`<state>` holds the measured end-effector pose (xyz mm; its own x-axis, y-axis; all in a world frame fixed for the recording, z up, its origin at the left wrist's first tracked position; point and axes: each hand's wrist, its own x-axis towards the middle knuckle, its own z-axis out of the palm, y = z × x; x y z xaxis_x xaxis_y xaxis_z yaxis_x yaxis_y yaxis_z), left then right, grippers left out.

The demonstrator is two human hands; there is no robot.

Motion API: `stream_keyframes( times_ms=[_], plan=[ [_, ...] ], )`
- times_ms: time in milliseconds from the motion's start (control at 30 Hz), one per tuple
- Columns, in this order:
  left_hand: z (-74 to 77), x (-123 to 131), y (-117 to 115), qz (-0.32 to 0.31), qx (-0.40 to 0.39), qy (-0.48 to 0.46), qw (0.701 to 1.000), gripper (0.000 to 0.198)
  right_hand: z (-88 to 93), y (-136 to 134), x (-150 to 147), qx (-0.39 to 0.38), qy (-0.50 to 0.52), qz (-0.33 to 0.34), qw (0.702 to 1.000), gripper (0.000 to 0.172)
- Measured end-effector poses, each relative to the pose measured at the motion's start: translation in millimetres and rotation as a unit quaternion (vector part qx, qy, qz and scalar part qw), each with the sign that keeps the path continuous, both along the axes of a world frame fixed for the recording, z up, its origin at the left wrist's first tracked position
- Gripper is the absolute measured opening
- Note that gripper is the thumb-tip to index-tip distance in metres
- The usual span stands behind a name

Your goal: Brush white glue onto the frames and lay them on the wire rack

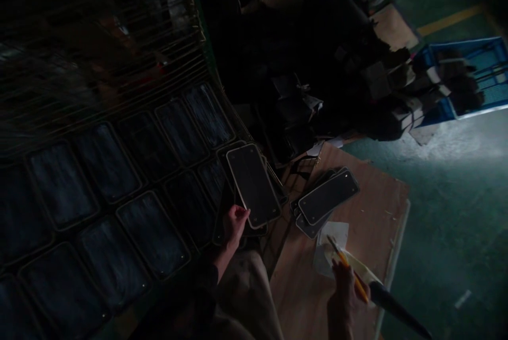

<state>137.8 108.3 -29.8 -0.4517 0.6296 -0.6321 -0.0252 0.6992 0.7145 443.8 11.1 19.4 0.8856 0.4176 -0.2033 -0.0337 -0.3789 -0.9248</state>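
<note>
My left hand (235, 223) pinches the lower left edge of a dark rounded rectangular panel (254, 184) with a pale rim and small studs at its corners. That panel is tilted and lies over other dark panels. A slim yellow-handled brush (351, 276) is gripped in my right hand (344, 290); its dark tip points up and left over a whitish sheet or shallow holder (335, 234). What lies under the brush tip is too dim to make out. Just beyond it, a small stack of similar panels (328, 197) rests on a wooden board (301, 287).
Rows of dark panels with streaky surfaces (107, 160) cover the left side, beside a wire rack (159, 65). Dark bundles (381, 97) are heaped at the back. A blue crate (448, 107) stands on the green floor (456, 213) at right. A dark tapered object (397, 305) lies past my right hand.
</note>
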Motion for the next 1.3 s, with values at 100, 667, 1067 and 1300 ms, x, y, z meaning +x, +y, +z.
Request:
stream_keyframes(
  times_ms=[100,667,1067,1300],
  plan=[
    [8.1,-10,-2,0.002,0.040,-0.011,0.999,0.025,19.2,49,-34,0.009,-0.031,0.050,0.998,0.036],
    [-17.2,-54,-32,0.077,-0.044,-0.217,0.972,0.043,50.5,202,-180,-0.001,-0.222,0.672,0.707,0.024],
    [-14.8,-55,-34,0.116,-0.060,-0.257,0.957,0.038,31.3,284,-204,0.014,-0.328,0.753,0.571,0.040],
    [-16.5,-53,-35,0.130,-0.067,-0.260,0.955,0.039,18.4,290,-206,-0.016,-0.339,0.757,0.558,0.042]
  ],
)
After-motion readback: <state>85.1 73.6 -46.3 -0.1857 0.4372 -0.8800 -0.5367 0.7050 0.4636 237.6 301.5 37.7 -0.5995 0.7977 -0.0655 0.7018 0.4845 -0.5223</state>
